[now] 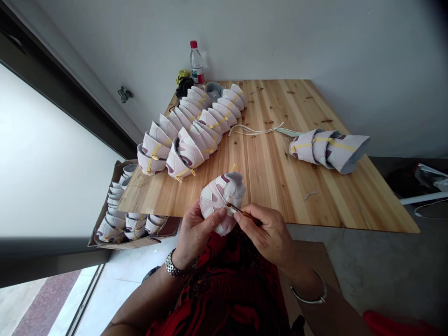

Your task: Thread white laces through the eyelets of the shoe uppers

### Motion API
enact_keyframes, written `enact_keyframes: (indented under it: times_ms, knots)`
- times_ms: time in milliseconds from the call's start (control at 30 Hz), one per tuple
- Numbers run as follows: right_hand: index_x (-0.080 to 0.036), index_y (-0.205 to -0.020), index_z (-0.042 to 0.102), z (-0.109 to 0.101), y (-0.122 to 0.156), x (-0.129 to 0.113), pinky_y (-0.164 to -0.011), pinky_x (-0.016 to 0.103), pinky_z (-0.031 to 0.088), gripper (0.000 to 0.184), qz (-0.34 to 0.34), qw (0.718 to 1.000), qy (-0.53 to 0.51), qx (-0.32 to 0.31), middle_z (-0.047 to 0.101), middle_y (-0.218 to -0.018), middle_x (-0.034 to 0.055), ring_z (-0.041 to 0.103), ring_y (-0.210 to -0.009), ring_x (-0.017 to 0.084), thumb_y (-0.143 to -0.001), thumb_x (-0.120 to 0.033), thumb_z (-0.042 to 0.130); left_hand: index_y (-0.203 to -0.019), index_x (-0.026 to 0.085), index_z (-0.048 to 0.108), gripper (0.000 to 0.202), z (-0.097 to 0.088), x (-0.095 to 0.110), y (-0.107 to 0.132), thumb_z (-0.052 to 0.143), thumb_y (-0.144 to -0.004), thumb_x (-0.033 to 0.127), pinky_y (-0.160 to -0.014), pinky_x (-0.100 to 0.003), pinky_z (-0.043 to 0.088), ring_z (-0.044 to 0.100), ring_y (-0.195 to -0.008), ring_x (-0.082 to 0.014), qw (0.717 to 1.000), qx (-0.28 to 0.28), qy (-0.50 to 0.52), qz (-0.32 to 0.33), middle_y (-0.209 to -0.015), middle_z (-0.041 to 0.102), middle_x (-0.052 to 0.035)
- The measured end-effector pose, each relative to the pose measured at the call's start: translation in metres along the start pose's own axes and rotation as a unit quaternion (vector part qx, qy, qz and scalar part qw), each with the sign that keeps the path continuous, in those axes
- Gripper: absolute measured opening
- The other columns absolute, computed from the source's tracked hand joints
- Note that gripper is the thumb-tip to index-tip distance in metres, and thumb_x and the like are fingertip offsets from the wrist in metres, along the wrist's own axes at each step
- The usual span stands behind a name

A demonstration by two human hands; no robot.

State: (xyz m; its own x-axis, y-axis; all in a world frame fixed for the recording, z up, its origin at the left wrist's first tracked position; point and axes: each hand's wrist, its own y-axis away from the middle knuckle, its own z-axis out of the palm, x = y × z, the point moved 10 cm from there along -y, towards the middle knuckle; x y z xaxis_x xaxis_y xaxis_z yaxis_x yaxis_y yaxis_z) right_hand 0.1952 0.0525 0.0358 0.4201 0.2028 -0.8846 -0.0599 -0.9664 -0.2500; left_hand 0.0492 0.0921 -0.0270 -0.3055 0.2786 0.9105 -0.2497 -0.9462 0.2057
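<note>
A wooden tabletop (269,196) with lengthwise grain and dark knots carries everything here. At its far edge, against the wall, stands a red-capped bottle (197,70). Just left of the bottle sit a yellow bundle (183,75) and a black bundle (184,87). In front of the bottle, two long rows of nested shoe uppers (208,128), white and pink with yellow ties, run toward the near edge. To the bottle's right and nearer than it lie thin white strips (252,131); farther right rests a shorter stack of uppers (325,148), on its side. Well in front of the bottle and to its right lies a small thread scrap (310,194).
</note>
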Motion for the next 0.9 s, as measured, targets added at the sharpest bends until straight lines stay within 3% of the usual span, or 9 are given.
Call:
enact_keyframes:
  times_ms: [167, 267, 367, 533, 900]
  knots:
    - [-0.019, -0.074, 0.065, 0.002, 0.001, -0.002, -0.053, 0.021, 0.043, 0.024, -0.020, 0.999, 0.027, -0.003, 0.058, -0.061, -0.0029, 0.054, -0.056, 0.009, -0.095, -0.028, 0.059, -0.099, 0.018, 0.074, 0.032, -0.002, 0.002, 0.000, 0.086, -0.075, 0.035, -0.071, -0.023, 0.055, 0.064, -0.073, -0.0111, 1.000, -0.005, -0.020, 0.017, -0.088, 0.075, -0.0012]
    - [-0.019, -0.102, 0.070, -0.012, 0.006, -0.014, -0.064, 0.025, 0.053, 0.015, -0.072, 0.994, 0.064, 0.050, 0.069, -0.083, 0.0037, 0.066, -0.073, 0.014, -0.097, -0.028, 0.059, -0.102, 0.019, 0.075, 0.032, -0.005, 0.001, 0.000, 0.084, -0.077, 0.036, -0.072, -0.023, 0.054, 0.065, -0.075, -0.0124, 0.999, -0.004, -0.038, 0.016, -0.090, 0.076, -0.0013]
    - [-0.020, -0.121, 0.066, -0.021, 0.018, -0.035, -0.078, 0.030, 0.059, 0.025, -0.148, 0.977, 0.119, 0.095, 0.072, -0.100, 0.0089, 0.070, -0.090, 0.017, -0.099, -0.017, 0.053, -0.105, 0.019, 0.075, 0.033, -0.007, 0.001, 0.001, 0.082, -0.079, 0.037, -0.074, -0.025, 0.054, 0.066, -0.080, -0.0150, 0.998, 0.002, -0.054, 0.019, -0.093, 0.076, -0.0025]
    - [-0.017, -0.117, 0.068, -0.008, 0.028, -0.051, -0.075, 0.027, 0.059, 0.023, -0.192, 0.959, 0.198, 0.068, 0.074, -0.090, 0.0071, 0.071, -0.081, 0.016, -0.099, -0.012, 0.055, -0.102, 0.019, 0.075, 0.031, -0.006, 0.004, 0.002, 0.083, -0.078, 0.038, -0.072, -0.024, 0.055, 0.064, -0.074, -0.0129, 0.997, 0.001, -0.065, 0.030, -0.089, 0.076, -0.0019]
    - [-0.015, -0.113, 0.068, -0.004, 0.025, -0.051, -0.075, 0.027, 0.056, 0.020, -0.185, 0.960, 0.203, 0.057, 0.075, -0.088, 0.0063, 0.070, -0.078, 0.015, -0.101, -0.013, 0.052, -0.098, 0.018, 0.076, 0.030, -0.003, 0.016, 0.007, 0.083, -0.078, 0.039, -0.074, -0.026, 0.056, 0.066, -0.077, -0.0153, 0.990, 0.002, -0.120, 0.070, -0.089, 0.077, -0.0035]
